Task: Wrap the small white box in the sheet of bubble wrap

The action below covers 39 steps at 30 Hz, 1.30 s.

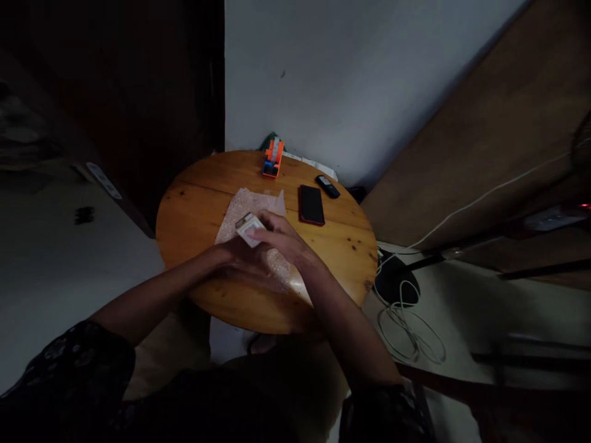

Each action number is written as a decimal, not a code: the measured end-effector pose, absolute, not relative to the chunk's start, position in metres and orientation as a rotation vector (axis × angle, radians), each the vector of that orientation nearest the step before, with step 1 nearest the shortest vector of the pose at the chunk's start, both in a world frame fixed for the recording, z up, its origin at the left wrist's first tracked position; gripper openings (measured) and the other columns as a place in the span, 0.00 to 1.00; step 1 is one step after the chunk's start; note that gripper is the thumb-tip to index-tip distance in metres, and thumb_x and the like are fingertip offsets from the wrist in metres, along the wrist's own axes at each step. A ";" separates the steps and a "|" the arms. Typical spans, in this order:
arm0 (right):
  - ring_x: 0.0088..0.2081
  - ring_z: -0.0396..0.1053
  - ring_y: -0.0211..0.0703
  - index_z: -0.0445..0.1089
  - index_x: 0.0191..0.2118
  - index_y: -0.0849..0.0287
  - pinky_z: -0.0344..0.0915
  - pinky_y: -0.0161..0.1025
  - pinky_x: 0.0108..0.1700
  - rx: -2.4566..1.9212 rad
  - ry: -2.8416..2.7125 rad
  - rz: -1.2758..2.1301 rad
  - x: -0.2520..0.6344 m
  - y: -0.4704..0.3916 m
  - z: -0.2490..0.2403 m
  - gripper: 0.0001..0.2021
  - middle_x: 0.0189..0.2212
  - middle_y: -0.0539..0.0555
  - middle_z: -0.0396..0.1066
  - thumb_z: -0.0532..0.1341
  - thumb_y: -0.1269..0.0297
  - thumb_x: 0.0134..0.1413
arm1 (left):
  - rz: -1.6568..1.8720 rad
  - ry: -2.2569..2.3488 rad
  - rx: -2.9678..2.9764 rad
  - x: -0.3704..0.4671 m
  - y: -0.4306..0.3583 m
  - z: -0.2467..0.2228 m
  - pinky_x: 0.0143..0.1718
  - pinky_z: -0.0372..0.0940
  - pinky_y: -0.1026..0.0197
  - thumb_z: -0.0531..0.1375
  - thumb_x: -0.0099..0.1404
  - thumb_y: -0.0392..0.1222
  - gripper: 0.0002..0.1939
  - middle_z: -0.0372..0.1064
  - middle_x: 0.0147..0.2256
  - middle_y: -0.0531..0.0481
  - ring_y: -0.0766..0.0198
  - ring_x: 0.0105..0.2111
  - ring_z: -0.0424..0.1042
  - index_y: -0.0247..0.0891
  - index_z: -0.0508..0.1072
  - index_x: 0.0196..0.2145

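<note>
A small pale box [252, 230], with a framed label on its upper face, is held tilted above the table. My right hand [282, 237] is closed on it, thumb across the top face and fingers along the far side. My left hand [242, 253] is low and in shadow, just under the near edge of the box. Its fingers are too dim to make out. Beneath both hands a sheet of bubble wrap [235, 215] lies spread on the round wooden table [194, 215].
Beyond the wrap stands an orange tape dispenser [273, 159]. To the right lie a dark phone in a red case [311, 205] and a small black handset [328, 186]. White wall [360, 80] borders the table's back. Coiled cable [410, 326] rests on the floor at right.
</note>
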State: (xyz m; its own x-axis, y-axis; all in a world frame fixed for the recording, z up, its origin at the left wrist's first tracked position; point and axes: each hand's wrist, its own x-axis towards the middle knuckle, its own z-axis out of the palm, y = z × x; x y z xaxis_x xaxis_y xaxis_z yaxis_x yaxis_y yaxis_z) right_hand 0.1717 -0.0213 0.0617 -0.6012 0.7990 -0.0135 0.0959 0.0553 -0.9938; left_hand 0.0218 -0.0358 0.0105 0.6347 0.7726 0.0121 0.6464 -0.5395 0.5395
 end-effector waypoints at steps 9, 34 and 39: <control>0.34 0.69 0.41 0.73 0.36 0.57 0.64 0.36 0.36 -1.064 -1.422 1.480 0.201 0.029 0.005 0.17 0.32 0.49 0.74 0.70 0.52 0.41 | 0.516 1.196 2.470 -0.008 -0.042 0.022 0.69 0.45 0.40 0.61 0.64 0.52 0.33 0.52 0.70 0.44 0.44 0.69 0.50 0.47 0.65 0.65; 0.43 0.71 0.50 0.70 0.54 0.58 0.66 0.43 0.46 -1.119 -2.426 0.768 0.200 0.002 0.029 0.25 0.43 0.55 0.76 0.67 0.63 0.47 | 0.388 1.412 2.339 -0.033 -0.041 0.001 0.71 0.33 0.38 0.64 0.55 0.56 0.53 0.45 0.72 0.36 0.42 0.72 0.44 0.37 0.48 0.72; 0.44 0.71 0.50 0.69 0.55 0.58 0.65 0.44 0.46 -1.125 -2.432 0.760 0.200 0.003 0.024 0.26 0.44 0.56 0.75 0.68 0.60 0.48 | 0.388 1.411 2.329 -0.031 -0.039 -0.002 0.71 0.33 0.38 0.64 0.55 0.57 0.54 0.45 0.72 0.35 0.42 0.72 0.44 0.35 0.47 0.72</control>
State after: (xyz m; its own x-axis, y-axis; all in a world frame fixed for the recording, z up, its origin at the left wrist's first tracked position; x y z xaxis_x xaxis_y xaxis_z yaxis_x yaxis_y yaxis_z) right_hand 0.2002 0.0032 0.0236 -0.6215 0.7781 0.0908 0.5879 0.5399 -0.6024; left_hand -0.0312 -0.0386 -0.0015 0.4556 0.8895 0.0344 0.7821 -0.4185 0.4618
